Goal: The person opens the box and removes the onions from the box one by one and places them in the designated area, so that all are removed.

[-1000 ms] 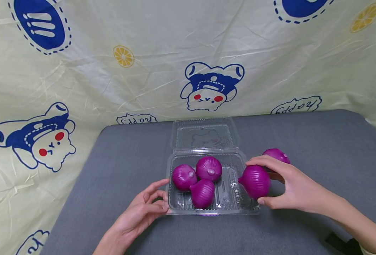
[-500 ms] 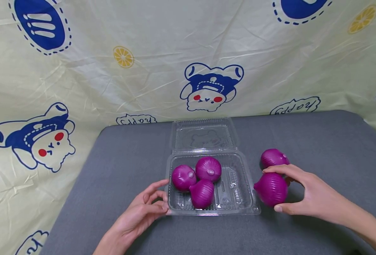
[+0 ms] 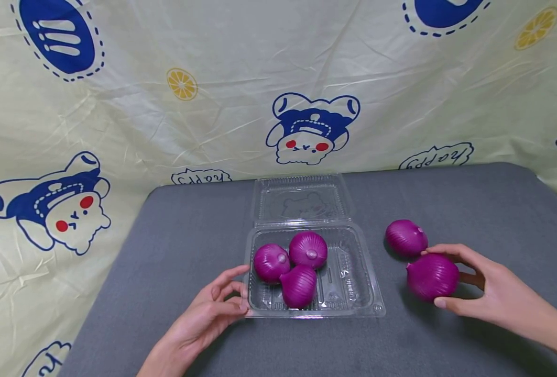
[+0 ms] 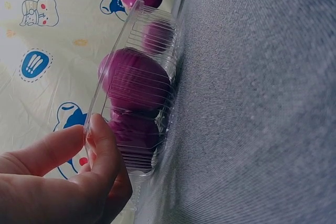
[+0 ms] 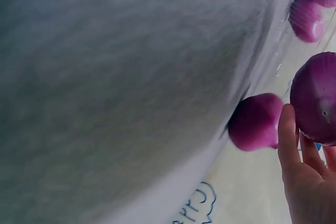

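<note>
Three purple onions, one of them at the front, lie in the left part of a clear plastic container whose lid is folded back. The left hand pinches the container's left rim, also visible in the left wrist view with the fingers and thumb at the edge. To the right of the container, the right hand holds another onion between thumb and fingers; in the right wrist view that onion is partly cut off. A further onion rests on the grey surface just behind it.
The open lid lies behind the container, near the far edge of the grey cloth-covered table. Behind and to the left hangs a pale curtain printed with cartoon figures and orange slices.
The right hand has moved right with its onion, from over the container's right rim to beside it, uncovering the onion behind. The left hand has stayed in place.
</note>
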Available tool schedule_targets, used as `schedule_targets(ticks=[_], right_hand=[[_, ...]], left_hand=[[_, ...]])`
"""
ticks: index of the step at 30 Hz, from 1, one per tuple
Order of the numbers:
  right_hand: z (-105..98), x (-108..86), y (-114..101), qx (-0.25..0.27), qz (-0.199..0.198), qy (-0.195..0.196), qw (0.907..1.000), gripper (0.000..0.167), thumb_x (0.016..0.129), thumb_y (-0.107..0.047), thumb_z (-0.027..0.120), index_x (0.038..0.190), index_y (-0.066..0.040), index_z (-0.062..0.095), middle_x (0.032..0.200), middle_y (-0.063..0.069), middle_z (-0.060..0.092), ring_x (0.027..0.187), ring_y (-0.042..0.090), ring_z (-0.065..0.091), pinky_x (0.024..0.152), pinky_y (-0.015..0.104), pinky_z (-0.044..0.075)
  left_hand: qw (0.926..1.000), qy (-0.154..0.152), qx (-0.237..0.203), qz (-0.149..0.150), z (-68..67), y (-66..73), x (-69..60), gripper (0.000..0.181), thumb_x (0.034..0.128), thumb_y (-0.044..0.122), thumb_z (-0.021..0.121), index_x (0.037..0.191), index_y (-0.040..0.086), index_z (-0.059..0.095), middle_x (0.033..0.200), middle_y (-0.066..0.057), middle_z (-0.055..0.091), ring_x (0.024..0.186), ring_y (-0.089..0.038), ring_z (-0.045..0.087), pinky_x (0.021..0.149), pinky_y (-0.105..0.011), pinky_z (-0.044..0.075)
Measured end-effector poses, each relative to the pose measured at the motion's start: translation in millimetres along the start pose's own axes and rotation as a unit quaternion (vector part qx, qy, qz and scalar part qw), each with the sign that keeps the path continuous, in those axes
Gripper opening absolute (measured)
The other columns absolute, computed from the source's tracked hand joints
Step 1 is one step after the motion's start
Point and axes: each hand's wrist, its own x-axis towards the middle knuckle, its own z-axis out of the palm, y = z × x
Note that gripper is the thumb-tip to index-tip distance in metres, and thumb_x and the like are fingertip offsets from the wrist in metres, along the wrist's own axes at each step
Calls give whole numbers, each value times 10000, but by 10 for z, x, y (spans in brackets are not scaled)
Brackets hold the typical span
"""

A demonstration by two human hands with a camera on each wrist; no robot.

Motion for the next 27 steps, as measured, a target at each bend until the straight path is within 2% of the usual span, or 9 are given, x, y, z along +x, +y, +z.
schedule_targets(ticks=[8,16,23,25,27], right_hand=[[-90,-46,171,50,161,208,9996,726,704,-31,873,1326,-169,524,1232,-46,525,1047,9,523,752,102,482],[-145,-33,312,-120,268,188,9994,717,734,-78,867,1344,-139,494,1234,-77,487,1041,-35,492,726,98,481],[-172,-21,338,15,267,302,9992,695,732,-28,856,1330,-129,517,1227,-60,516,1032,-34,525,756,74,462],[-188,-15,353,11,306,312,9990,698,733,-29,855,1333,-133,516,1228,-62,514,1025,-39,531,749,78,467],[-216,-2,376,-41,313,270,9991,701,745,-42,851,1347,-125,501,1239,-72,497,1032,-54,519,739,79,470]], left_hand=[[10000,-55,7,74,-9,-13,-5,737,812,-213,552,1473,27,332,1015,-88,492,756,-157,570,797,-299,519],[9999,17,106,21,-7,-2,-5,740,819,-201,568,1477,25,318,1017,-82,491,763,-163,575,812,-315,523],[9953,63,949,157,-14,21,-28,736,828,-136,622,1487,9,329,1200,-121,410,788,-157,602,860,-329,521],[9917,149,1259,212,-7,23,-33,719,828,-120,634,1478,15,358,1244,-131,405,789,-155,608,867,-330,516],[9831,328,1766,345,4,18,-33,680,836,-79,662,1456,29,406,1227,-142,457,800,-161,619,863,-317,506]])
